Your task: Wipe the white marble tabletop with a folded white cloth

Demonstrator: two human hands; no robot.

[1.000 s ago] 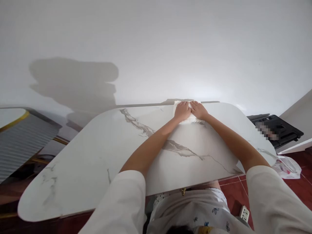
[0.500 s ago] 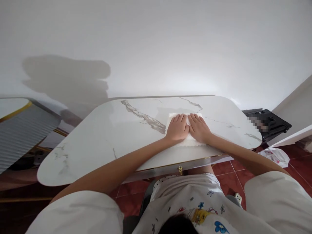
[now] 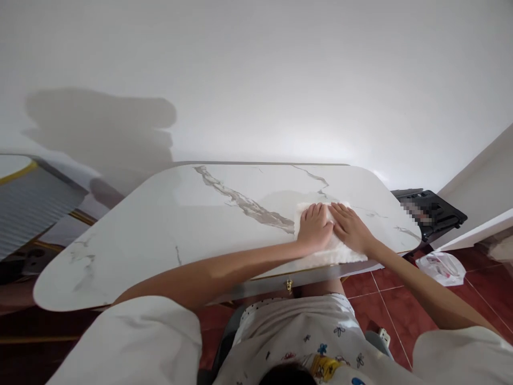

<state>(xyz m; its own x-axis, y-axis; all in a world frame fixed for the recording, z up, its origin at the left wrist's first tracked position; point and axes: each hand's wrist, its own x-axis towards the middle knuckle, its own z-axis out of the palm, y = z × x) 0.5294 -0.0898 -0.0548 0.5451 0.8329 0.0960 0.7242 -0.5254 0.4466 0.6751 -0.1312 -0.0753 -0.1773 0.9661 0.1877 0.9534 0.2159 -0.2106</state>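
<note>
A white cloth (image 3: 335, 253) lies on the white marble table (image 3: 168, 235), close to its near edge on the right. My left hand (image 3: 315, 227) presses flat on the cloth, fingers stretched out. Right beside it, my right hand (image 3: 350, 227) also lies flat on the cloth, fingers out, touching the left hand. Both hands cover most of the cloth; only its edges show.
A white wall rises behind the table. A black object (image 3: 430, 211) stands at the right past the table end. A crumpled plastic bag (image 3: 443, 266) lies on the red tile floor. A ribbed grey piece with gold trim (image 3: 32, 200) is at the left.
Both hands have slid the cloth from the far edge of the table toward me and somewhat to the right, staying flat on it the whole time.
</note>
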